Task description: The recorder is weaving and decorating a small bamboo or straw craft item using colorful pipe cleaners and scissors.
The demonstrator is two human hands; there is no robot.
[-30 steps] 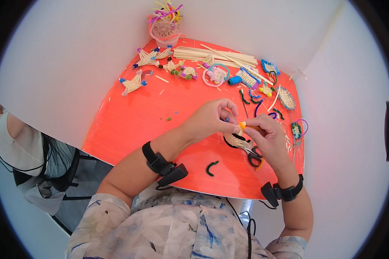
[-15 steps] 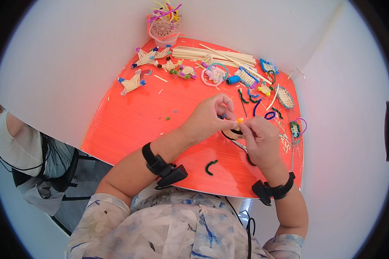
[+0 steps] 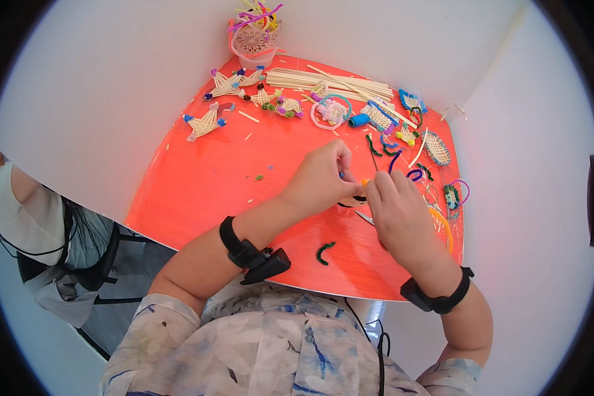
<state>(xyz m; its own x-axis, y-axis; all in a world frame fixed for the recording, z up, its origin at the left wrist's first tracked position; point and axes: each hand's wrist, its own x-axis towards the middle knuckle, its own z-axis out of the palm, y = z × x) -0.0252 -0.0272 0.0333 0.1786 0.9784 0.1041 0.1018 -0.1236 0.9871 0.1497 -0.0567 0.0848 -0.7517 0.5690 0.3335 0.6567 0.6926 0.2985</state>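
My left hand is closed, thumb and fingers pinching a small woven straw piece with a black edge. Most of that piece is hidden by my hands. Against it, my right hand grips an orange pipe cleaner, whose long end curves out past the right side of that hand. A bit of orange also shows between the two hands. Scissors lie under my right hand, their handles covered. Nearer to me on the red table rests a short, bent dark green pipe cleaner.
Star-shaped woven pieces lie at the far left. A bundle of flat pale strips runs along the back, beside a blue spool. An oval woven piece lies at the right. A tub of pipe cleaners stands in the corner.
My right hand has turned knuckles-up and shifted slightly, its forearm swinging right. The orange pipe cleaner's long end now shows beside it. My left hand keeps nearly the same place.
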